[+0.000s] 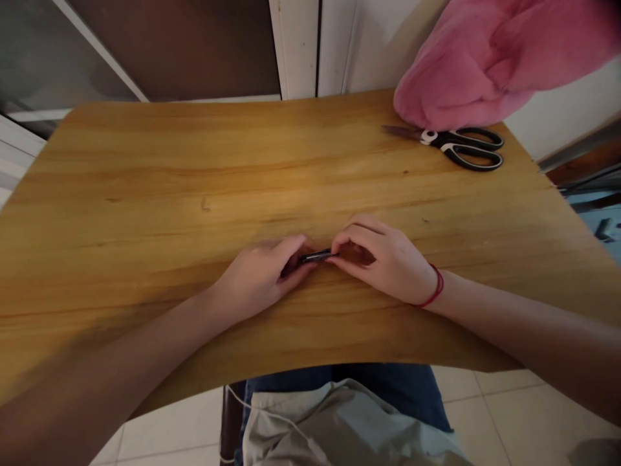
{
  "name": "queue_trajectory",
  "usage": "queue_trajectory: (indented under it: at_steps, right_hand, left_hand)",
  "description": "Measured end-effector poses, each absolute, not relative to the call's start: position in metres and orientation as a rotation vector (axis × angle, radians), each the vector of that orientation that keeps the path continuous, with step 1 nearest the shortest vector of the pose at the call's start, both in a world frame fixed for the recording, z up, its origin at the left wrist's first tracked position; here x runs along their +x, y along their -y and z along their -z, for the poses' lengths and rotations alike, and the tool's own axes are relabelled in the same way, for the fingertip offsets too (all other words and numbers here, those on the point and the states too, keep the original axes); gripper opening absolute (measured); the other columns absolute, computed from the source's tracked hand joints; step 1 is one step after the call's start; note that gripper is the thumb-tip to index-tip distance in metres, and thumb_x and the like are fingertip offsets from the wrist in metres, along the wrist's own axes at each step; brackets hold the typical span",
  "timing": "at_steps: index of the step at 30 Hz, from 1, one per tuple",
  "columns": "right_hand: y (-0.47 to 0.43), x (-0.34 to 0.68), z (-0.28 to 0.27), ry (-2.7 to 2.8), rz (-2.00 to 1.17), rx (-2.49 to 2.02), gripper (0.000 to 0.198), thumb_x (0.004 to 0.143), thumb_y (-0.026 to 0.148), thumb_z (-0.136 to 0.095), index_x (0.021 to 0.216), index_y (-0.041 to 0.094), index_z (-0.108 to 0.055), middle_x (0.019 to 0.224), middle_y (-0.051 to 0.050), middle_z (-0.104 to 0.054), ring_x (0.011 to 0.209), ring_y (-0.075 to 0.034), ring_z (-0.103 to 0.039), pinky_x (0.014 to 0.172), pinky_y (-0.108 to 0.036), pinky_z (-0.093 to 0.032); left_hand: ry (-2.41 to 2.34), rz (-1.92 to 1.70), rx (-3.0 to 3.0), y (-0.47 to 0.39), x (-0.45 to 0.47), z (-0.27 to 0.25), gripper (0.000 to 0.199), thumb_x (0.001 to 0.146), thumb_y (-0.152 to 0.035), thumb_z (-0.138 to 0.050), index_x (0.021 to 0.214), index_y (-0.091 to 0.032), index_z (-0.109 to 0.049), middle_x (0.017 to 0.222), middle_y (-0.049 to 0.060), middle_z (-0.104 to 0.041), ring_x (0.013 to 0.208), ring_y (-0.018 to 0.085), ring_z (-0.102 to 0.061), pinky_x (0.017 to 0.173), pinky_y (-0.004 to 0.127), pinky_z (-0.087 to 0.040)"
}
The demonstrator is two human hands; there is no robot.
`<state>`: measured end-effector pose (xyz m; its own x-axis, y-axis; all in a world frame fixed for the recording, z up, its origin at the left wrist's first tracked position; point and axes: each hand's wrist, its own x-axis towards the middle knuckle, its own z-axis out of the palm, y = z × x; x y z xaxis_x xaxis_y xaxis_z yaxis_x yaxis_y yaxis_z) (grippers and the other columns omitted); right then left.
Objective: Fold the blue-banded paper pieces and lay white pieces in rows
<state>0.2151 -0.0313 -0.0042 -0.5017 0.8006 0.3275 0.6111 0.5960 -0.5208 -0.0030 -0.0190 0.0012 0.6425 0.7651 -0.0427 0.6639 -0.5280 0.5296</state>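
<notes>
A small, dark, slim object with a shiny edge (317,255) is held between my two hands, low over the middle of the table. My left hand (264,275) is closed around its left end, thumb on top, hiding that part. The thumb and fingertips of my right hand (383,255) pinch its right end. Its exact kind cannot be made out, as the fingers cover most of it. A red cord bracelet (439,288) circles my right wrist.
Scissors with black and white handles (473,149) lie at the table's back right, blades pointing left. Behind them a pink plush item (475,71) rests over the back corner. The wooden table (145,175) has a curved front edge above my lap.
</notes>
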Motion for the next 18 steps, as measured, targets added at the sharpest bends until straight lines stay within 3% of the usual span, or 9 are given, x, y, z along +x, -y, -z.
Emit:
queue_trajectory:
  at_steps: [18]
  right_hand:
    - [0.0303,0.2148,0.0044,2.251,-0.411,-1.143,0.006,0.086,0.024,-0.057,0.084,0.018,-0.060,0.085,-0.003,-0.059,0.067,-0.011,-0.052,0.063,-0.023,-0.042]
  left_hand:
    - [-1.179,-0.298,2.167,0.0194,-0.0032,-0.0031,0.026,0.092,-0.043,-0.040,0.098,-0.022,-0.054,0.082,0.000,-0.068,0.065,0.012,-0.058,0.058,0.023,-0.042]
